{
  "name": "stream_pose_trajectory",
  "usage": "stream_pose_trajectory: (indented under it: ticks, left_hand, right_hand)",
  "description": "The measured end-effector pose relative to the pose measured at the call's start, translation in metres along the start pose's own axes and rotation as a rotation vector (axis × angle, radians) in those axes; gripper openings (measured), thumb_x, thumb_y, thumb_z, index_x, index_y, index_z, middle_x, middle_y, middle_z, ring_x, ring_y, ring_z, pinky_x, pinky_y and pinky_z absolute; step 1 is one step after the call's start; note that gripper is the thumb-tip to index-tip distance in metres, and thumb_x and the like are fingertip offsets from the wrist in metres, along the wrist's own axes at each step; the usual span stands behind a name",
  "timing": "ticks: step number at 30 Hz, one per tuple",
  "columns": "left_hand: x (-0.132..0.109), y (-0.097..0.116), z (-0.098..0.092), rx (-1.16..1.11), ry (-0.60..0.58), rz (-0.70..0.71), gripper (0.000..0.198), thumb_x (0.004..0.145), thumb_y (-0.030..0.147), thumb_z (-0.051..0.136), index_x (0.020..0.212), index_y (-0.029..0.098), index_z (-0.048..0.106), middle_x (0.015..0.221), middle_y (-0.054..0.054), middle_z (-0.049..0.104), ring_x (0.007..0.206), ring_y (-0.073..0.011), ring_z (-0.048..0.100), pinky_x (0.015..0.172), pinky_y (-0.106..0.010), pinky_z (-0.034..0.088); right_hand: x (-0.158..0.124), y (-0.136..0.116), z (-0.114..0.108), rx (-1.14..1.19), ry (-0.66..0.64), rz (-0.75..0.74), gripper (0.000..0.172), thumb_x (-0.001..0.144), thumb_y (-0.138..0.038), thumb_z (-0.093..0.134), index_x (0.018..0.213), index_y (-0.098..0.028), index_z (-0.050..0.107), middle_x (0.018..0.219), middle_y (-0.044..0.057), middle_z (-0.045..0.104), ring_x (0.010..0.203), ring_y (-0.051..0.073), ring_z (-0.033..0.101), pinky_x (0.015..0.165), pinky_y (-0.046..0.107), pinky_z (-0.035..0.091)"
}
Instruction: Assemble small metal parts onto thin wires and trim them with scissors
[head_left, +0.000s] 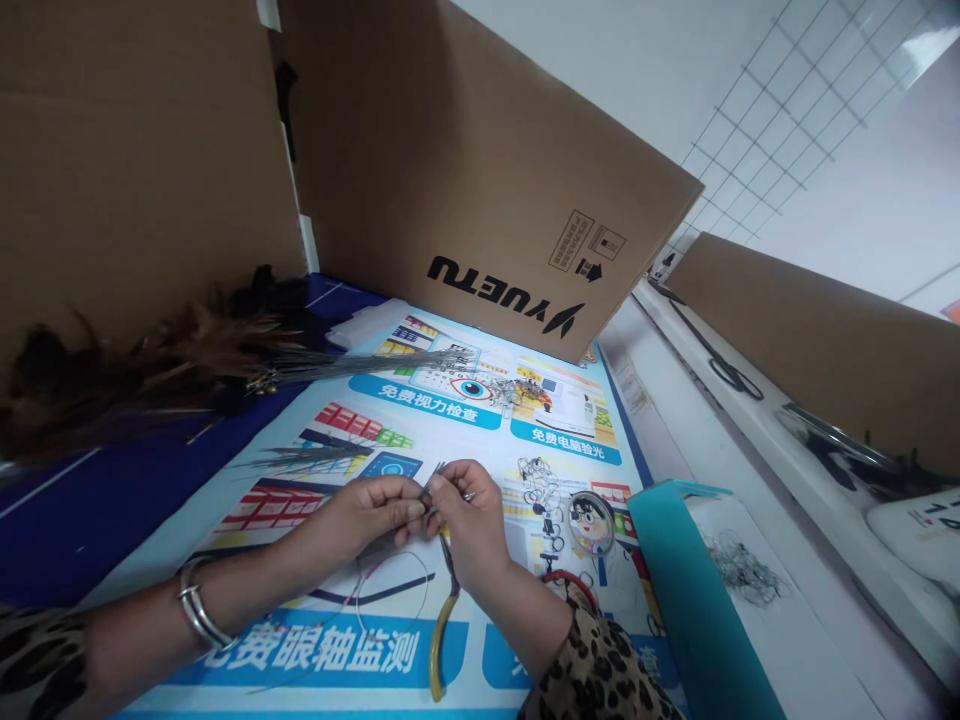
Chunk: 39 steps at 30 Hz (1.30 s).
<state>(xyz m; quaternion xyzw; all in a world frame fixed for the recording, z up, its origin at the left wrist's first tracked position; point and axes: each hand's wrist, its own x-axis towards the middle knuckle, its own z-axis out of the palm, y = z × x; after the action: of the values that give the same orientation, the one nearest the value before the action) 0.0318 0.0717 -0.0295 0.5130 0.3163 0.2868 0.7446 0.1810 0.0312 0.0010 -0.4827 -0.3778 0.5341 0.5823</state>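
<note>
My left hand [382,512] and my right hand [474,520] meet over the printed sheet [450,590]. Both pinch a small bunch of thin dark wire-like strands [437,472] between thumb and fingers. A small shiny metal piece [469,496] shows by the right fingers; what it belongs to is hidden. Below the right hand lie pliers with yellow handles [437,660], partly covered by that hand. Under the left hand a thin wire loop [390,600] rests on the sheet. More dark strands [315,456] lie behind the left hand.
Brown feathers [150,370] and long grey stems [360,362] lie at the left. Small dark wire pieces [541,485], a round clear dish [591,523] and a red curved handle [577,585] are at right. A teal box [697,610] stands beyond; cardboard [480,170] rises behind.
</note>
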Motion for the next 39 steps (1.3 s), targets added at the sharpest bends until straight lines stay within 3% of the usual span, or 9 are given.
stream_pose_trajectory:
  ticks: [17, 24, 39]
  left_hand:
    - [0.003, -0.004, -0.008, 0.047, 0.001, 0.018, 0.035, 0.085, 0.049, 0.067, 0.074, 0.016, 0.065, 0.063, 0.0, 0.06, 0.054, -0.0099, 0.043, 0.05, -0.022, 0.028]
    - [0.004, 0.0, -0.006, 0.047, 0.028, 0.013, 0.036, 0.082, 0.05, 0.07, 0.073, 0.016, 0.066, 0.062, 0.0, 0.06, 0.057, -0.0111, 0.047, 0.054, -0.022, 0.033]
    - [-0.001, 0.012, 0.001, 0.032, 0.084, -0.022, 0.034, 0.078, 0.048, 0.072, 0.07, 0.016, 0.065, 0.059, 0.0, 0.06, 0.053, -0.0107, 0.045, 0.051, -0.023, 0.028]
  right_hand:
    - [0.0, 0.002, -0.001, -0.019, 0.019, -0.04, 0.02, 0.082, -0.034, 0.069, 0.081, -0.019, 0.057, 0.067, -0.006, 0.06, 0.043, 0.006, 0.051, 0.045, 0.02, 0.04]
    - [-0.001, 0.002, -0.002, -0.074, 0.044, -0.061, 0.02, 0.082, -0.035, 0.069, 0.081, -0.019, 0.057, 0.065, -0.007, 0.057, 0.046, 0.007, 0.049, 0.047, 0.02, 0.038]
    - [-0.002, -0.001, 0.0, -0.042, 0.064, -0.043, 0.016, 0.08, -0.03, 0.069, 0.08, -0.019, 0.057, 0.071, -0.005, 0.062, 0.046, 0.007, 0.05, 0.049, 0.021, 0.039]
